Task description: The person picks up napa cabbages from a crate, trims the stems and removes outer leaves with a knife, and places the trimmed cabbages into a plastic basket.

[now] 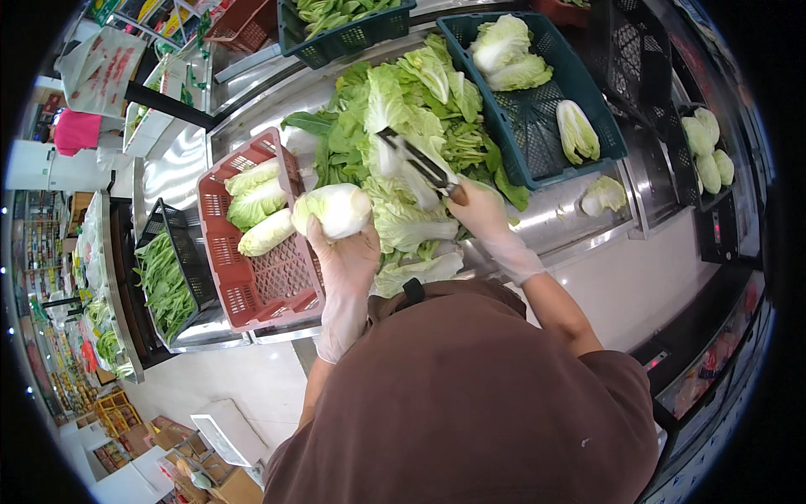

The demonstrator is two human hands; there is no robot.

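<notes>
My left hand, in a clear plastic glove, grips a trimmed napa cabbage with its pale cut base turned to the right. In my gloved right hand is a knife with a brown handle, its blade pointing up and left over a heap of loose cabbage leaves. Blade and held cabbage are apart. Just left of my left hand, a red plastic crate contains several napa cabbages. A green crate, beyond my right hand, holds more napa cabbages.
Under the leaves lies a metal counter, with a small cabbage piece near its front edge. A black crate of leafy greens stands far left. Another green crate sits at the back. A person in pink is at upper left.
</notes>
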